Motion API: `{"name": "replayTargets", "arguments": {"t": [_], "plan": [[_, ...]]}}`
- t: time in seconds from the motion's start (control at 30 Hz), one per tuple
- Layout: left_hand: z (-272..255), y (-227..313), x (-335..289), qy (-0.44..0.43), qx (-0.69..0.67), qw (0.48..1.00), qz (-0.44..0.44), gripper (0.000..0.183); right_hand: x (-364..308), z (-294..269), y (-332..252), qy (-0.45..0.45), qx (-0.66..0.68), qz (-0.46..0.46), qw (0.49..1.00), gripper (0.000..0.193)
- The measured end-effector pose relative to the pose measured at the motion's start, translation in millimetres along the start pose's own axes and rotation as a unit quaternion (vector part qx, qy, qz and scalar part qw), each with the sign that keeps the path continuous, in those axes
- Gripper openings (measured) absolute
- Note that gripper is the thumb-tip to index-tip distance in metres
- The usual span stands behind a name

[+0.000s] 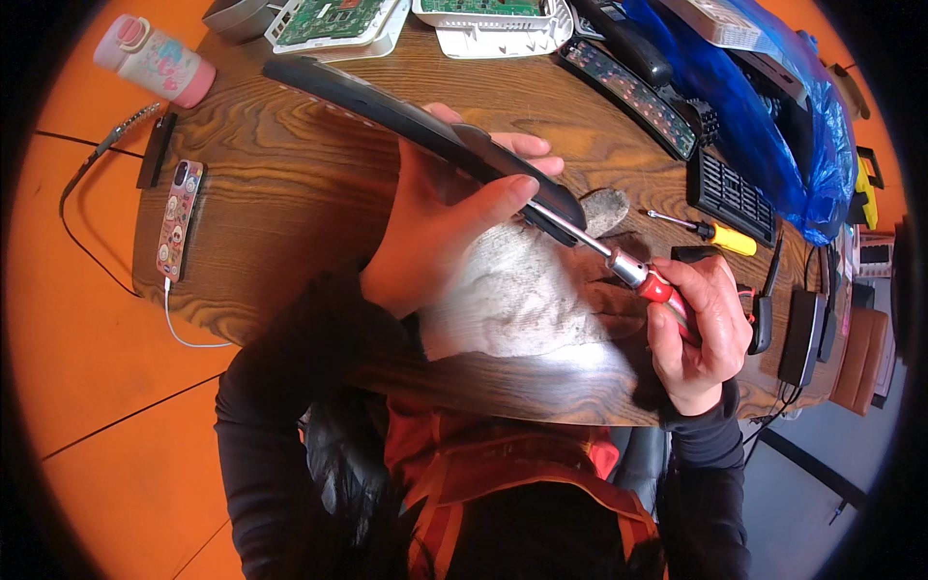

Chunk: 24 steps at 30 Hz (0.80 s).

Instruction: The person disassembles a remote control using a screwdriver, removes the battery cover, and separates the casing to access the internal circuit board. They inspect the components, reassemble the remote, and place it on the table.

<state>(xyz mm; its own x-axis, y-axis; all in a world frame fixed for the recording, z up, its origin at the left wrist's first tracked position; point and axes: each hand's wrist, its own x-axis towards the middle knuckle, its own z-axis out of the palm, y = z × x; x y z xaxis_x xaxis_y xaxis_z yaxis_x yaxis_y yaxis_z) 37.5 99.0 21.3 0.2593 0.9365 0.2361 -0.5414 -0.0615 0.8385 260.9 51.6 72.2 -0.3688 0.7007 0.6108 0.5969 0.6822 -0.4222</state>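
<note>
A long black remote control (372, 104) is gripped in my left hand (420, 227), tilted with its far end toward the upper left. The thumb presses on its near side and the fingers wrap behind it. My right hand (710, 329) is closed round the red handle of a screwdriver (657, 290). Its metal shaft runs along the remote's lower end toward my left thumb; whether the tip touches the casing I cannot tell. Beneath both hands lies a soiled white work glove (512, 295) on the wooden table (309, 174).
A yellow-handled screwdriver (732, 239) lies right, near a black button pad (732, 198) and an opened remote half (628, 97). A blue plastic bag (826, 145) fills the upper right. White casings with green boards (338, 21) stand behind. Left are a phone (180, 217) and a bottle (159, 63).
</note>
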Motion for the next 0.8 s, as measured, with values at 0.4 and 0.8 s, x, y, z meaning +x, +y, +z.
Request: {"name": "replayTargets", "arguments": {"t": [0.4,0.8], "plan": [[-2.5,5.7,0.7,-0.019,-0.001,1.000,0.001,0.042,-1.4,3.2,-5.7,-0.044,-0.084,0.004,0.996,0.036],[17.2,-2.0,-7.4,0.060,0.096,0.993,-0.020,0.062,-6.5,6.8,-21.3,-0.069,-0.079,0.030,0.994,0.036]]}}
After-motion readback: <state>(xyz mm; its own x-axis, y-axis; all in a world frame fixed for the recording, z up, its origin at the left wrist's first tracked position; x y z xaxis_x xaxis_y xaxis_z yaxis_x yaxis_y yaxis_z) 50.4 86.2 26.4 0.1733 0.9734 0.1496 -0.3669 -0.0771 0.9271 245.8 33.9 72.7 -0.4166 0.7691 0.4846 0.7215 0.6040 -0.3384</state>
